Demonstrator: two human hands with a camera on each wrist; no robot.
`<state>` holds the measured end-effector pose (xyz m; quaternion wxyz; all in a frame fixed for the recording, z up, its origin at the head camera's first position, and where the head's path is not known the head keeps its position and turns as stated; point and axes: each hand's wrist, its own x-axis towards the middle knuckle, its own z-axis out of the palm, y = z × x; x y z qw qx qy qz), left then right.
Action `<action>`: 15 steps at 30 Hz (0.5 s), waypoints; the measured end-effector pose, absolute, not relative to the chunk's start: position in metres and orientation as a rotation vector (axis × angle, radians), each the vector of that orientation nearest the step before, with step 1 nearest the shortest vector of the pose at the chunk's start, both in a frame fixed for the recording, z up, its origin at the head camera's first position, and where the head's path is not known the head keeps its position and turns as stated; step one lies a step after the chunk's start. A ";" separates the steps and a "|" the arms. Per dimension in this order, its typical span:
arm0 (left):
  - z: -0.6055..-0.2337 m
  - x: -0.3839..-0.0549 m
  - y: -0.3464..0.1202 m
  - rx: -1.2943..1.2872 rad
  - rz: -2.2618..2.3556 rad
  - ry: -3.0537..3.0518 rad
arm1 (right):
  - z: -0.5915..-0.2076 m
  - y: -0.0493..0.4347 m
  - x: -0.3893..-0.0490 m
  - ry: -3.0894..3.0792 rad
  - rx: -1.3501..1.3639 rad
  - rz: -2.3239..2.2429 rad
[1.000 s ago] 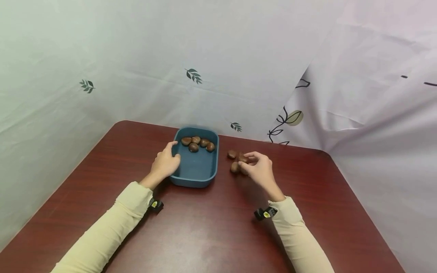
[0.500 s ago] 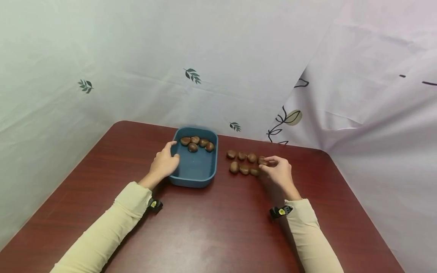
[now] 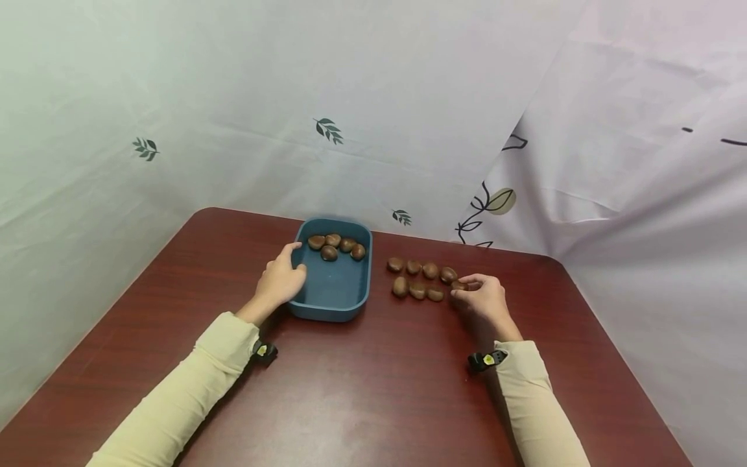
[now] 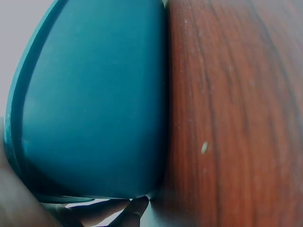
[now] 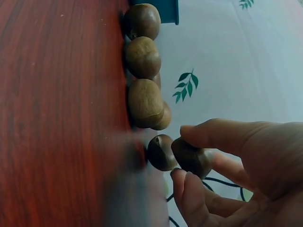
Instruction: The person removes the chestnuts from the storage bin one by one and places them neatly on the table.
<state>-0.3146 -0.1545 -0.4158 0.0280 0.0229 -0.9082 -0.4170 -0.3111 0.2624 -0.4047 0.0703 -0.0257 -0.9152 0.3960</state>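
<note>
A blue rectangular container (image 3: 329,311) stands on the table with several brown chestnuts (image 3: 329,253) gathered at its far end. My left hand (image 3: 280,279) grips its left wall, thumb over the rim; in the left wrist view the fingers (image 4: 135,210) lie around the container's end. To the right of the container, more chestnuts (image 3: 417,290) lie in two rows on the tabletop. At the right end of these rows my right hand (image 3: 484,298) pinches one chestnut (image 5: 191,158) between thumb and fingers. Close beside it sits another chestnut (image 5: 161,152).
The dark red wooden table (image 3: 327,395) has its far edge against a pale cloth backdrop (image 3: 245,117) printed with leaves. Both wrists carry a black strapped device. A tiny pale speck (image 4: 204,147) lies on the wood near the container.
My right hand has moved rightwards from over the middle of the loose chestnuts to their right end, uncovering the two rows. The left hand and container have stayed in place.
</note>
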 end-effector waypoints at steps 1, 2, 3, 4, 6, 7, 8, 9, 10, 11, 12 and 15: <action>-0.415 -0.315 -0.154 0.074 -1.288 -2.803 | -0.405 0.263 -0.311 -2.765 -0.075 1.180; -0.415 -0.315 -0.154 0.077 -1.288 -2.805 | -0.406 0.263 -0.311 -2.778 -0.075 1.171; -0.415 -0.315 -0.154 0.075 -1.290 -2.806 | -0.406 0.264 -0.312 -2.786 -0.080 1.168; -0.415 -0.315 -0.154 0.074 -1.291 -2.808 | -0.406 0.264 -0.311 -2.798 -0.081 1.162; -0.414 -0.315 -0.153 0.075 -1.294 -2.808 | -0.408 0.264 -0.311 -2.815 -0.081 1.159; -0.414 -0.315 -0.153 0.076 -1.295 -2.807 | -0.408 0.263 -0.310 -2.823 -0.077 1.159; -0.414 -0.315 -0.154 0.074 -1.294 -2.807 | -0.409 0.263 -0.310 -2.830 -0.073 1.163; -0.414 -0.315 -0.154 0.074 -1.293 -2.805 | -0.410 0.263 -0.310 -2.835 -0.069 1.168; -0.414 -0.314 -0.154 0.076 -1.293 -2.806 | -0.411 0.263 -0.309 -2.842 -0.066 1.171; -0.414 -0.314 -0.154 0.077 -1.293 -2.806 | -0.412 0.263 -0.309 -2.843 -0.063 1.177; -0.415 -0.314 -0.154 0.079 -1.293 -2.807 | -0.413 0.262 -0.309 -2.844 -0.062 1.182; -0.415 -0.315 -0.154 0.080 -1.292 -2.807 | -0.414 0.262 -0.310 -2.842 -0.061 1.198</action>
